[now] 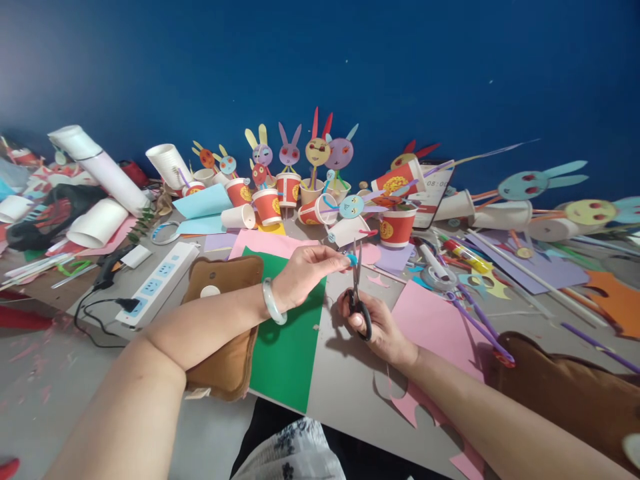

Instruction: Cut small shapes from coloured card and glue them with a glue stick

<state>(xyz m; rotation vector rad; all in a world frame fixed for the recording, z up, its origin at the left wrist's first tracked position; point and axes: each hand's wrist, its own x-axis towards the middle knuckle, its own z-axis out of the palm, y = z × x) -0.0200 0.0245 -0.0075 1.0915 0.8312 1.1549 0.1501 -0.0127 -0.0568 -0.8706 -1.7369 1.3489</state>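
My right hand is closed round the black handles of a pair of scissors, whose blades point away from me and stand slightly apart. Pinched between the thumb and fingers of my left hand is a small blue piece, which looks like paper. It sits right against the scissor blades; whether they touch it I cannot tell. A pale bangle circles my left wrist. Below the hands lie a green sheet and, to the right, pink paper with cut-out edges.
Paper cups with rabbit-faced paper figures line the back by the blue wall. At left are a power strip and a brown cushion; another brown cushion lies right. A tape roll and purple paper lie right.
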